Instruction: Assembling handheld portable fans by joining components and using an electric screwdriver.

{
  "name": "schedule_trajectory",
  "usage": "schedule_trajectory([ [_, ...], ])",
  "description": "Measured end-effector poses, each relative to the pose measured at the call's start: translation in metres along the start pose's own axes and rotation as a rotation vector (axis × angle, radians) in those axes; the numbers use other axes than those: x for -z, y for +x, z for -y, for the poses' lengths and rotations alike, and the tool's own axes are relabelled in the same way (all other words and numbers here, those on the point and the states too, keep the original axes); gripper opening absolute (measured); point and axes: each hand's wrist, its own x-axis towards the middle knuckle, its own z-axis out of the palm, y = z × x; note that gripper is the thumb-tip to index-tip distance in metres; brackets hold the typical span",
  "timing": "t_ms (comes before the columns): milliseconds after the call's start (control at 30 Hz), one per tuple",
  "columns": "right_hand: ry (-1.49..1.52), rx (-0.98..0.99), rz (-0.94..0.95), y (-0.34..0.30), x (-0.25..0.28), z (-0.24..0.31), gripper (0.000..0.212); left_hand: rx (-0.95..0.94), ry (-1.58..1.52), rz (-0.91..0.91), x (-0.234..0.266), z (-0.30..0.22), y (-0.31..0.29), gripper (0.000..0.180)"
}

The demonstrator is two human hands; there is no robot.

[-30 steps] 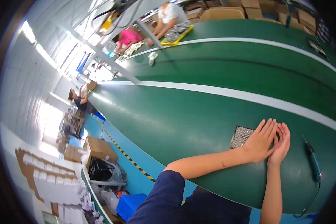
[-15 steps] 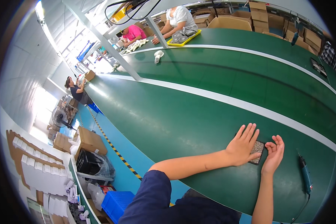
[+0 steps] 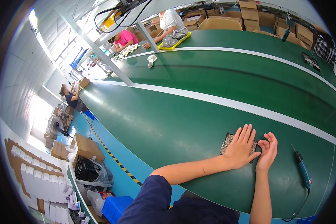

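Observation:
A shallow dark-rimmed tray (image 3: 227, 143) filled with many small metallic pieces, too small to name, lies on the green table. Across its middle my left hand (image 3: 239, 150) is spread flat, palm down, covering much of the contents. My right hand (image 3: 267, 151) rests at the tray's right side, fingers loosely curved and thumb side up. Nothing shows in its grasp. To the right of that hand lies a teal electric screwdriver (image 3: 303, 170), its bit pointing away from me and its cord running toward the near edge.
White strips (image 3: 212, 99) run along the long green table (image 3: 168, 130). Across it, a person works by a yellow tray (image 3: 175, 42) of grey parts. A white part (image 3: 152, 60) lies nearer. Cartons (image 3: 87, 149) and a blue bin (image 3: 115, 209) stand at left.
My left hand has shifted right over the tray, so the tray's left part now shows beside it. My right hand stays near the tray's right edge. The view has turned slightly.

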Motion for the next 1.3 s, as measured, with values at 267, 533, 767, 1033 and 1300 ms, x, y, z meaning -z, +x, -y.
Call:
schedule_trajectory([
  [267, -0.004, 0.008, -0.029, 0.000, 0.002, -0.004, 0.046, -0.139, -0.047, 0.025, -0.003, -0.011, 0.011, 0.081],
  [533, -0.021, -0.005, -0.010, -0.001, 0.000, 0.002, 0.045, -0.167, -0.024, 0.119, 0.011, 0.008, 0.003, 0.086],
  [767, -0.025, -0.014, 0.001, -0.002, -0.005, 0.002, 0.044, -0.095, -0.010, 0.078, 0.016, 0.029, -0.008, 0.086],
  [1033, -0.032, -0.005, 0.015, -0.001, -0.003, 0.005, 0.044, -0.101, -0.016, 0.060, 0.012, 0.016, 0.000, 0.086],
  [1300, -0.024, 0.002, -0.004, -0.001, -0.004, 0.002, 0.044, -0.194, -0.051, 0.090, 0.007, -0.005, 0.013, 0.082],
])
